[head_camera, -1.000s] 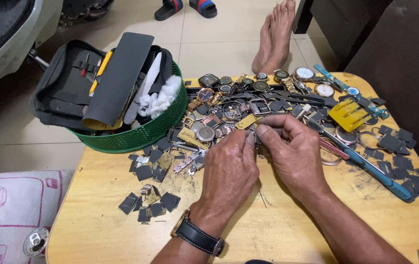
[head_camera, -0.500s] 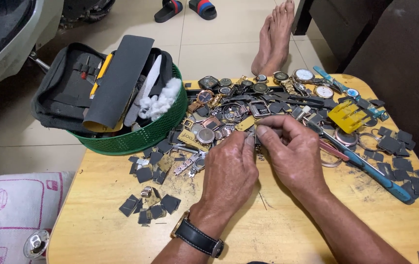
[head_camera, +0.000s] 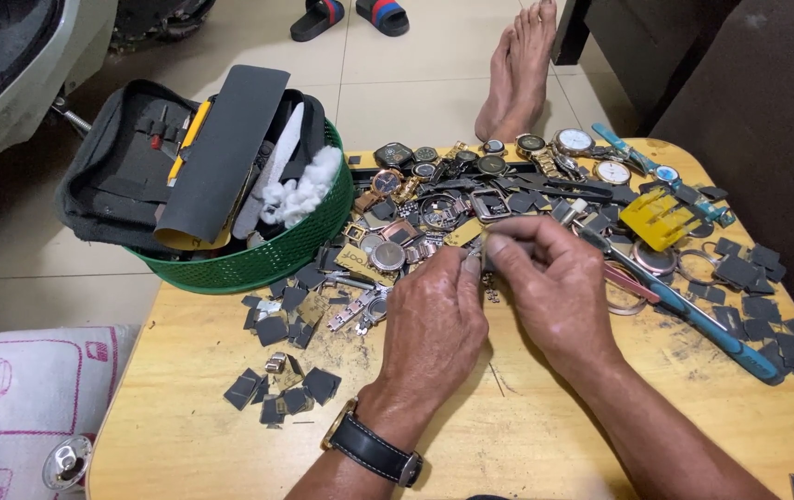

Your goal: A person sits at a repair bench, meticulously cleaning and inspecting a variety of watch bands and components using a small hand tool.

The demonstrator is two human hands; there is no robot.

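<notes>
Here the left hand (head_camera: 434, 319) and the right hand (head_camera: 559, 292) meet fingertip to fingertip above the wooden table (head_camera: 526, 435), both pinched nearly closed on one small metal watch part (head_camera: 476, 250), held just in front of the heap of watches (head_camera: 471, 194). The part is mostly hidden by the fingers, so its exact kind cannot be told; it looks like a bit of metal strap or a pin. I judge it light, stiff and slippery, easy to drop among the clutter, and best held as it is now: by its ends, between thumb and forefinger of each hand.

By count: two hands, one black-strapped wristwatch (head_camera: 374, 451) on the left wrist, one green basket (head_camera: 267, 255) holding one grey tool pouch (head_camera: 133, 171) and a tuft of white cotton (head_camera: 304, 190), one yellow plastic holder (head_camera: 656, 218), and one long blue-handled tool (head_camera: 707, 324) lying just beside the right hand. The loose watch faces run to about a dozen, too crowded for an exact figure, and the dark square pads (head_camera: 281, 384) scattered left and right are many more than that. One bare foot (head_camera: 517, 69) rests beyond the table, with two sandals (head_camera: 350, 17) farther off
</notes>
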